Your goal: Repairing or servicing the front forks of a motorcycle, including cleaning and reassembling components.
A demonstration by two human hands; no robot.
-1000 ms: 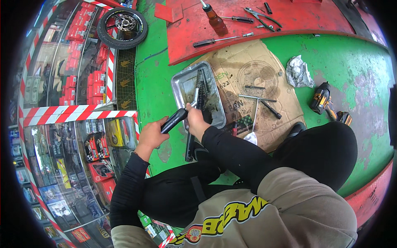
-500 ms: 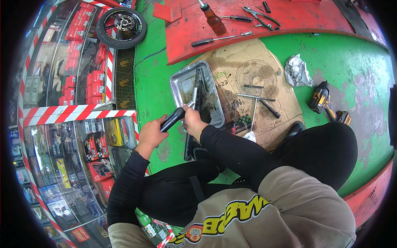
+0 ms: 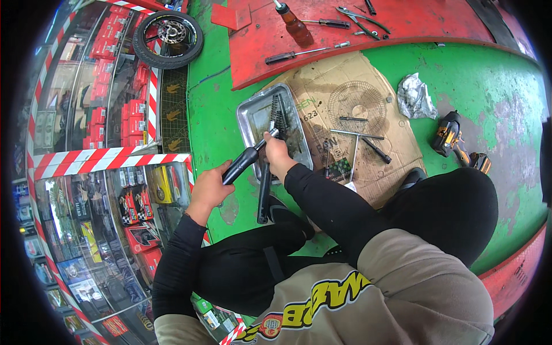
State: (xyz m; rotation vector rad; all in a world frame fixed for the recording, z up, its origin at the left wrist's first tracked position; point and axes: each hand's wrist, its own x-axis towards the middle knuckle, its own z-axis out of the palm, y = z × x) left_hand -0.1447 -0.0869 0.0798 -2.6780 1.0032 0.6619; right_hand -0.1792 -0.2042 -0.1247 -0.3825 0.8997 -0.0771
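A motorcycle fork leg (image 3: 246,159), black with a silver upper tube, is held slantwise between my hands. My left hand (image 3: 209,187) is wrapped round its black lower end. My right hand (image 3: 277,155) is closed on the silver tube near its far end, above a metal tray (image 3: 244,122). Inside the tray a dark coil spring (image 3: 279,112) leans over dirty, oily-looking residue. Another black tube (image 3: 264,197) rests beneath my right hand, sticking out over the tray's near edge; its upper part is partly hidden by that hand.
Flattened cardboard (image 3: 322,86) carries a round wire guard (image 3: 357,106) and a T-handle wrench (image 3: 356,150). To the right lie a crumpled rag (image 3: 415,98) and an impact driver (image 3: 448,135). A red platform (image 3: 253,54) holds a bottle (image 3: 296,27) and screwdrivers. Glass display cases (image 3: 109,156) stand left.
My right hand has slid up and away along the fork leg, baring more of the silver tube. My left hand has stayed nearly in place.
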